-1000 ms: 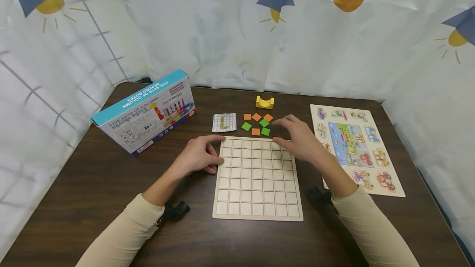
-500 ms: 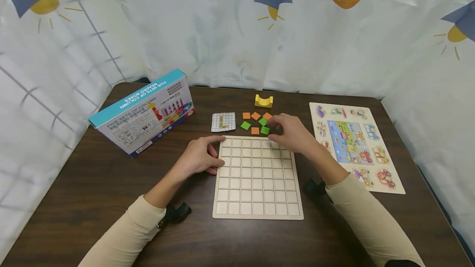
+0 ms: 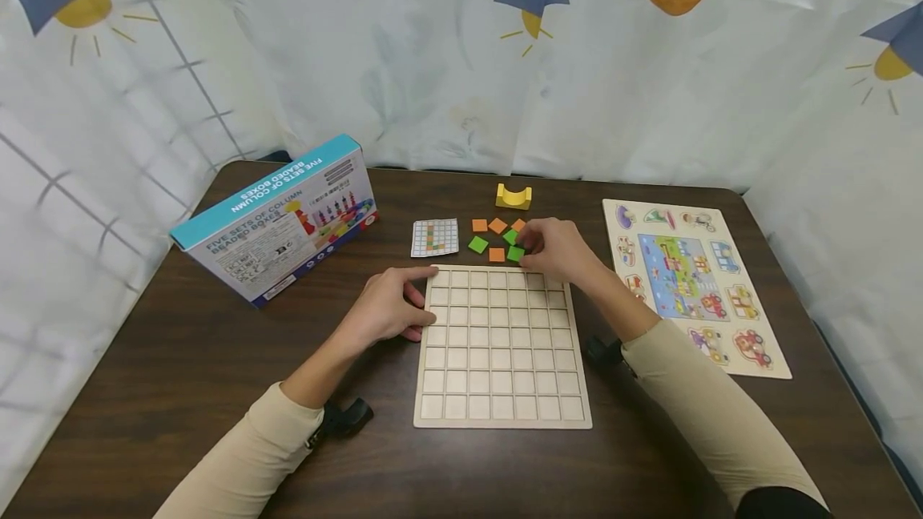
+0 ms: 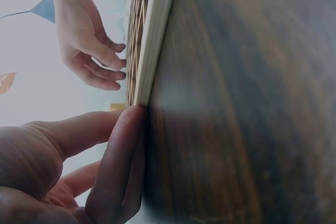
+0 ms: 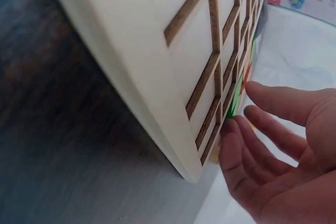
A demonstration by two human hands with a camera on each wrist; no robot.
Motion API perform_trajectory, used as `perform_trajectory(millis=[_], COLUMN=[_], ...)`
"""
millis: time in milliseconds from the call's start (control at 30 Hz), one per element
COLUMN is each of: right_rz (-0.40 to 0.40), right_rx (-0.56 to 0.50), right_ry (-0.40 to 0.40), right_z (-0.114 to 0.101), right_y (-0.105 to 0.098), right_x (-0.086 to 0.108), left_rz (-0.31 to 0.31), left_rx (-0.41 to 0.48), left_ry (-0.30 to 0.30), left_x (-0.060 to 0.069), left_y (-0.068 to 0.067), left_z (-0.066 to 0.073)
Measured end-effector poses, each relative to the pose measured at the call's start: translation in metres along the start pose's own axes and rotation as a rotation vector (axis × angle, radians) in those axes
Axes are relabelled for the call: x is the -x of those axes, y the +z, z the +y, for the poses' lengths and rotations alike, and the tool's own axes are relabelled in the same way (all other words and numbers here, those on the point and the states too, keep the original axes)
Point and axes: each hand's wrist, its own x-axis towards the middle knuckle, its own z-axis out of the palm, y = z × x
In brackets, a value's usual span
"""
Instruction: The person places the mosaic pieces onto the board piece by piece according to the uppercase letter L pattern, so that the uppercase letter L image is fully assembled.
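A pale wooden grid board [image 3: 499,359] lies flat on the table between the hands. My left hand [image 3: 385,303] holds its upper left edge, thumb and a finger against the rim; the left wrist view shows the fingertips touching the board's side. My right hand [image 3: 557,248] is just beyond the upper right corner, fingers bent and parted from the thumb, beside several small square tiles. One green tile [image 3: 515,253] is by its thumb, and another green tile [image 3: 510,237] by its fingers. Contact with either is unclear. Orange tiles [image 3: 497,255] lie near them.
A card with a small coloured grid pattern [image 3: 435,238] lies left of the tiles. Behind them sits a yellow curved block [image 3: 513,197]. A printed box [image 3: 281,223] stands at the left, and a picture puzzle board [image 3: 750,343] lies at the right.
My right hand has moved leftward to the green tiles, with its thumb and fingers drawing closer together. My left hand stays at the board's edge.
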Motion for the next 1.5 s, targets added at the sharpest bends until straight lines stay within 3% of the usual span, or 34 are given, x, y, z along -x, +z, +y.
perform_trajectory(millis=[333,733,1267,1500], right_rz=[-0.024,-0.071,-0.052,-0.054], right_rx=[-0.028,0.019,-0.018,-0.034], right_ry=[-0.058,-0.02,0.033,-0.008], right_z=[-0.012,-0.019,-0.035,-0.042], right_y=[0.01,0.017,0.012,0.017], right_x=[-0.016,-0.025,-0.015,-0.003], left_rz=[0.005,0.004,0.003,-0.004], left_rx=[0.017,0.039,0.045,0.05], left_ry=[-0.016,-0.006,-0.013,-0.018], left_x=[0.002,0.001,0.001,0.0], left_y=[0.0,0.0,-0.001,-0.001], left_z=[0.001,0.002,0.002,0.0])
